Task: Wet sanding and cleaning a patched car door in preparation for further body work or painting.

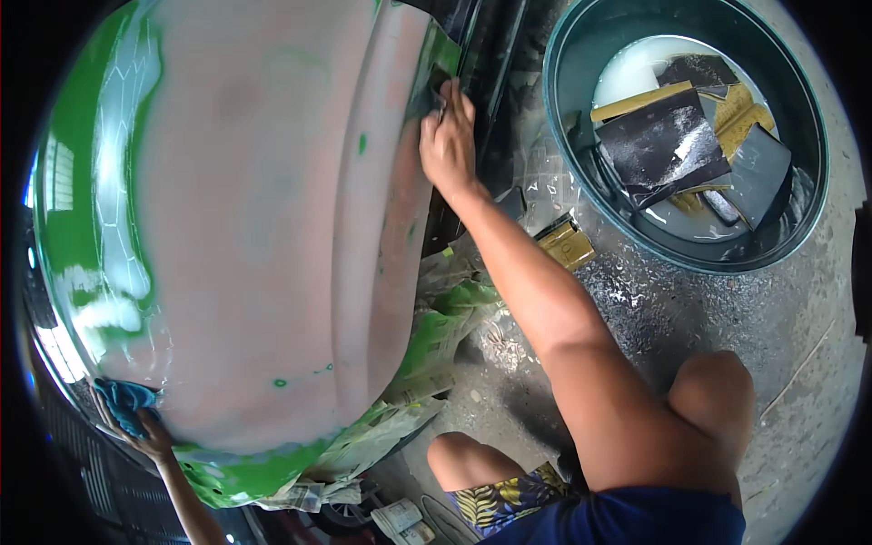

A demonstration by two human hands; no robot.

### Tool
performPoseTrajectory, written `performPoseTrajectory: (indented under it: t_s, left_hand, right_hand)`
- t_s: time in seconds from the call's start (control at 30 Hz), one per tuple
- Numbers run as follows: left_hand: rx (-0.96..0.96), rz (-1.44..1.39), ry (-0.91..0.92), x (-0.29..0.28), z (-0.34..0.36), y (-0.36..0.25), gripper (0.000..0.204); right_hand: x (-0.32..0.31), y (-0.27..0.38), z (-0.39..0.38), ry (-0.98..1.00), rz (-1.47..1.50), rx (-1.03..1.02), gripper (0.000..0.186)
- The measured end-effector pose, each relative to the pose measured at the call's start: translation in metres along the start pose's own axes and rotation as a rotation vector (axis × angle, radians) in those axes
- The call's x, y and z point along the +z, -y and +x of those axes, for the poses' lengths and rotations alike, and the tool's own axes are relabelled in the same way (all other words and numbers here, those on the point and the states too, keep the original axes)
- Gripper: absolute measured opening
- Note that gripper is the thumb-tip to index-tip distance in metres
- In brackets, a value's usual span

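Note:
A large green car body panel [245,200], mostly covered with a sanded pinkish-grey layer, fills the left and middle of the view. At its far right edge my right hand [449,136] presses down with bent fingers. Under the fingertips shows part of a small dark piece of sandpaper [439,78]; the rest is hidden. My left hand [150,438] is at the panel's near left edge, closed on a crumpled wet blue cloth [125,398]. The green surface beside the cloth looks wet and shiny.
A dark green tub [686,262] of milky water stands on the concrete floor at the right, with several sandpaper sheets [668,141] inside. A yellowish block [568,245] lies beside it. Newspaper masking [422,381] hangs under the panel. My bent knees are close below.

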State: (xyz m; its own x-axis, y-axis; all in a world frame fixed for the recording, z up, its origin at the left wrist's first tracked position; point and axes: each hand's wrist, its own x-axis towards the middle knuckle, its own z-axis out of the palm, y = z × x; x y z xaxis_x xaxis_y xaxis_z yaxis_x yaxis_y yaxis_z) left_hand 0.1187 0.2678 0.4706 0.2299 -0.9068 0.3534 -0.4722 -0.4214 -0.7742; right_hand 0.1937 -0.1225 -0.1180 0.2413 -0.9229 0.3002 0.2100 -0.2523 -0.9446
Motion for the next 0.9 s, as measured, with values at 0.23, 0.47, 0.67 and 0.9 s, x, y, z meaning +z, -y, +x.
performPoseTrajectory:
  t_s: [0.23,0.47,0.67,0.9]
  left_hand:
    - [0.015,-0.046,-0.003,0.007,0.010,-0.019,0.072]
    - [0.030,-0.024,0.006,0.005,0.017,-0.029,0.075]
    - [-0.010,-0.045,-0.007,0.004,0.001,-0.010,0.075]
    - [0.025,-0.012,-0.008,0.000,0.000,0.002,0.072]
  right_hand:
    - [-0.012,0.025,-0.115,0.154,0.093,0.093,0.054]
    - [-0.009,0.022,-0.112,0.150,0.096,0.137,0.059]
    - [-0.014,0.020,-0.087,0.180,0.058,0.105,0.054]
    - [-0.007,0.022,-0.060,0.086,0.052,0.079,0.051]
